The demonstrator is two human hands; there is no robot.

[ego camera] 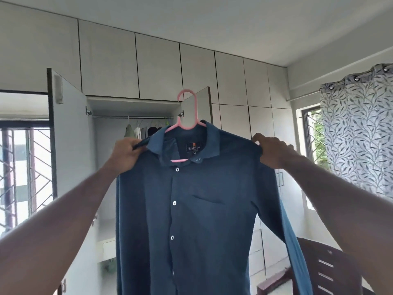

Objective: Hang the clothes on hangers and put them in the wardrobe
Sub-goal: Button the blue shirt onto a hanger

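Head view: dark navy buttoned cotton shirt (191,209) with white buttons, chest pocket, on pink plastic hanger (187,122). Left hand (125,154), right hand (274,152) each pinch a shoulder.

A bedroom in a home is showing here: a built-in wardrobe (136,67) is filling the wall, its doors standing open on clothes (142,131) hanging from a rail (131,117). A leaf-patterned curtain (357,133) is hanging by a barred window (21,167), and a dark chair (331,269) is standing nearby.
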